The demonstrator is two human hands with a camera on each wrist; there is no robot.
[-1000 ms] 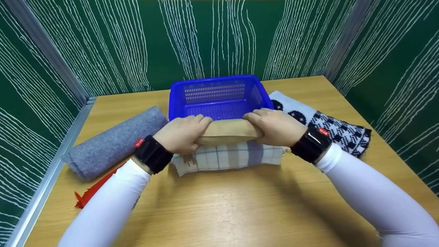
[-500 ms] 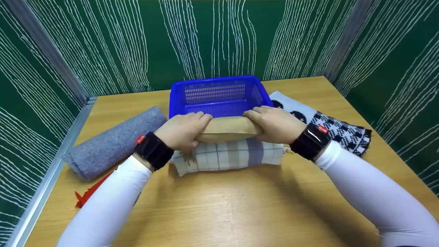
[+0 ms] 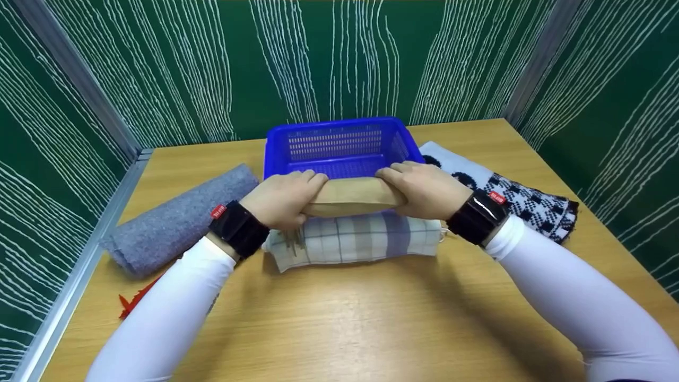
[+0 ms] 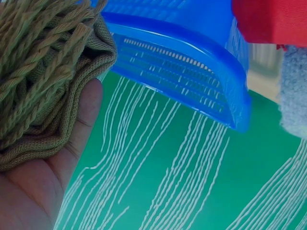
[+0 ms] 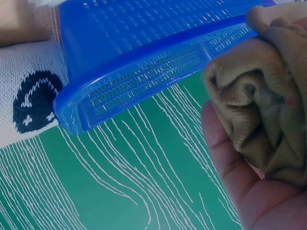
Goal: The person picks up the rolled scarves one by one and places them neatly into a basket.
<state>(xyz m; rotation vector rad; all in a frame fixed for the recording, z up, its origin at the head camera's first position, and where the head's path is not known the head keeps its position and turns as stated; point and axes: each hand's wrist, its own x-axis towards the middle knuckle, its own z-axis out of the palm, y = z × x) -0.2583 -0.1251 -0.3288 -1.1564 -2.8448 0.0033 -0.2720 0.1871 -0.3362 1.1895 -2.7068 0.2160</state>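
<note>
A tan scarf (image 3: 355,196), rolled up and fringed at one end, is held between both hands just in front of the blue basket. My left hand (image 3: 284,199) grips the roll's left end, fingers over the top. The other end is in the grasp of my right hand (image 3: 427,188). Tassels (image 4: 38,62) hang from the left end in the left wrist view, while the right wrist view shows the spiral of the rolled end (image 5: 259,105). Below the roll lies a folded plaid scarf (image 3: 350,246), partly hidden. The blue plastic basket (image 3: 339,123) stands behind, its visible floor bare.
A rolled grey cloth (image 3: 180,223) lies at the left, with a red cloth (image 3: 139,298) mostly hidden behind my left forearm. On the right is a black-and-white knitted scarf (image 3: 522,199). Green panels with white lines (image 3: 366,58) enclose the table (image 3: 345,318).
Both hands have moved slightly up and toward the basket, carrying the tan scarf with them. More of the plaid scarf shows beneath. The head view has shifted a little.
</note>
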